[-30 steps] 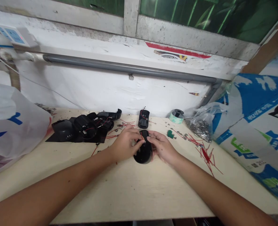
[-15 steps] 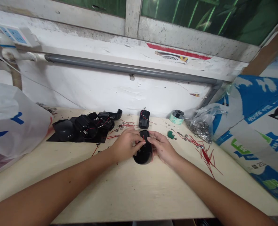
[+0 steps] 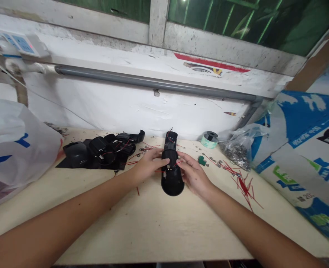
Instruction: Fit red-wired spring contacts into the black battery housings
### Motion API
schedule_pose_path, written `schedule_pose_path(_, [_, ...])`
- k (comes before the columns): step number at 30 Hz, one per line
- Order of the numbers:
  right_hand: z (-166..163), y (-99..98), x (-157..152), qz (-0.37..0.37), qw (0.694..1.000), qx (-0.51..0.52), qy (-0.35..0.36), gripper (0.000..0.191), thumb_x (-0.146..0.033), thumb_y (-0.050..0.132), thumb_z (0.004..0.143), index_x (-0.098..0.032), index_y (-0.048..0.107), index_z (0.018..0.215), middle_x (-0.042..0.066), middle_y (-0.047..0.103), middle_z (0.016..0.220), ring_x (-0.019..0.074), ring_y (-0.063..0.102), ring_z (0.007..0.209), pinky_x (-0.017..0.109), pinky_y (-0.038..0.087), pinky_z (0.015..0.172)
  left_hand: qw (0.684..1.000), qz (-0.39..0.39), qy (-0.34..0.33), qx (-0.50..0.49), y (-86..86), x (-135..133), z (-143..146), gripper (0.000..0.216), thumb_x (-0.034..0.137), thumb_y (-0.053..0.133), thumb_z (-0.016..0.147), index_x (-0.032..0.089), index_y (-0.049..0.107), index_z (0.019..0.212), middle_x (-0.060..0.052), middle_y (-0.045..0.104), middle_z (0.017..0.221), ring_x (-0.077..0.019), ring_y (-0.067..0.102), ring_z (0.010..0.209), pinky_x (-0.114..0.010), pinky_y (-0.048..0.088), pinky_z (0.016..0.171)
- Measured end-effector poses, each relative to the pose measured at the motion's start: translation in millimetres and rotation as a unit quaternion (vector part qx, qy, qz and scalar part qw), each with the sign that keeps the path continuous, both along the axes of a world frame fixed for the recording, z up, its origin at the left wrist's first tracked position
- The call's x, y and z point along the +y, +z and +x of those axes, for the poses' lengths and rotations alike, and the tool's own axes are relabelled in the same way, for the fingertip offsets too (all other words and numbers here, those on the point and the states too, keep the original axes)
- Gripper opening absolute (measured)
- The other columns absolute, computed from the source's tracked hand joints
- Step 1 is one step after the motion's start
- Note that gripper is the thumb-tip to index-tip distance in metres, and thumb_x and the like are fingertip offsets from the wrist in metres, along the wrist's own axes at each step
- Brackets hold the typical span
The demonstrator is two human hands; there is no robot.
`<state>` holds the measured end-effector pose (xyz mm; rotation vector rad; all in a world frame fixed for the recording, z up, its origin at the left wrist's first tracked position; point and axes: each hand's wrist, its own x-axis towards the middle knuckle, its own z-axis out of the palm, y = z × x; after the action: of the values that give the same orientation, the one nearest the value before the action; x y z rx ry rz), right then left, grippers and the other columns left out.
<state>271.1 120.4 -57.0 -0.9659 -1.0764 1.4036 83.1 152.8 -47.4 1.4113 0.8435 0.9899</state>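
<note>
Between both hands sits a black plastic casing (image 3: 172,184) with a rounded near end, small metal contacts and short bits of red wire. My left hand (image 3: 152,162) grips its left side, thumb on the upper face. On the right side, my right hand (image 3: 192,172) holds the casing, its thumb beside a red wire (image 3: 178,162); other fingers are partly hidden behind it. Just beyond the casing lies a similar black casing (image 3: 170,138) with a thin red wire, its near end hidden by the held one.
A pile of black casings (image 3: 99,149) lies on a dark sheet at the left. Red wires (image 3: 245,187) and small metal pieces are scattered to the right, near a tape roll (image 3: 209,139) and a clear bag (image 3: 238,149). A white bag (image 3: 16,149) and printed carton (image 3: 306,149) flank the table.
The held casing has turned to show its metal contacts and shifted slightly. My left fingers, earlier pinched at a red wire over it, now grip its left side.
</note>
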Motion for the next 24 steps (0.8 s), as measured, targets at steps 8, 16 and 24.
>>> schedule_pose_path(8, [1.3,-3.7,3.4,0.003,1.0,-0.019,0.021,0.058,-0.041,0.079,0.077,-0.029,0.059,0.13,0.004,0.069,0.107,0.0202,0.068,0.087,0.033,0.058,0.069,0.983,-0.117,-0.137,-0.045,6.1,-8.0,-0.3,0.034,0.035,0.081,0.079,0.014,0.071,0.105,-0.008,0.073,0.101,-0.0167,0.068,0.087,-0.026,0.051,0.073])
schedule_pose_path(16, [1.4,-2.2,-0.4,0.029,0.993,-0.046,0.101,0.032,-0.043,0.075,0.083,-0.022,0.07,0.106,0.002,0.069,0.09,0.014,0.065,0.072,0.025,0.056,0.059,0.982,-0.146,-0.108,-0.054,9.8,-7.6,-2.0,0.034,0.037,0.086,0.072,0.014,0.07,0.092,-0.002,0.068,0.079,-0.0121,0.063,0.067,-0.024,0.049,0.061])
schedule_pose_path(24, [-0.3,-2.5,-2.4,0.03,0.993,-0.037,0.106,0.033,-0.044,0.075,0.082,-0.022,0.069,0.106,0.002,0.068,0.086,0.0134,0.064,0.066,0.024,0.055,0.054,0.987,-0.136,-0.077,-0.031,10.0,-8.8,1.3,0.039,0.041,0.087,0.069,0.011,0.068,0.086,-0.001,0.064,0.072,-0.0099,0.057,0.059,-0.023,0.046,0.055])
